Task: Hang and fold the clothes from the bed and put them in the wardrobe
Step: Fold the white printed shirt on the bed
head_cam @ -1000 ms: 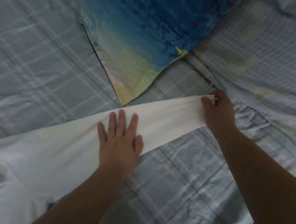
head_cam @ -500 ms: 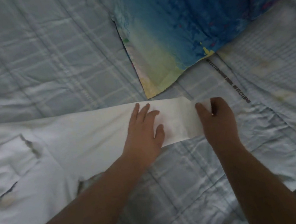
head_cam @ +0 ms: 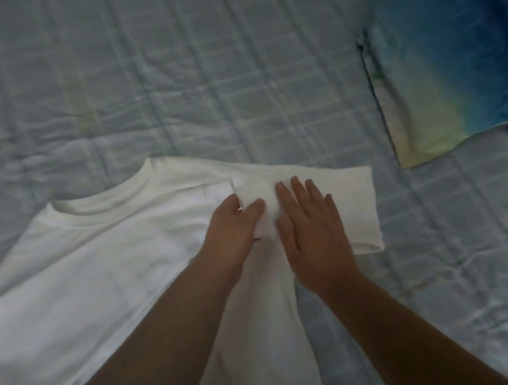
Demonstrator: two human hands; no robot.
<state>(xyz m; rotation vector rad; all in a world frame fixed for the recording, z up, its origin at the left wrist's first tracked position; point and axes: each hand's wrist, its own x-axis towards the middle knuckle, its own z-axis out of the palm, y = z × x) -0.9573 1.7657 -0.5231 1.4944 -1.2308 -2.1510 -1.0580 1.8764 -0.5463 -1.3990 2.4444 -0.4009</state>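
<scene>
Pinching sleeve (head_cam: 355, 203) edge, left hand (head_cam: 231, 228); bedspread (head_cam: 460, 260) beyond.

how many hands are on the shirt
2: the left hand pinches the shirt at its folded edge, the right hand lies flat on it alongside.

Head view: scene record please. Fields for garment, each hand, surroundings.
garment: white T-shirt spread flat on the bed, collar at the far side
sleeve: sleeve with its end apparently folded inward
left: left hand pinches the folded flap
right: right hand flat, pressing the sleeve
surface: light blue checked bed cover
nearby: blue-and-yellow pillow, right of the shirt, not touching it
</scene>
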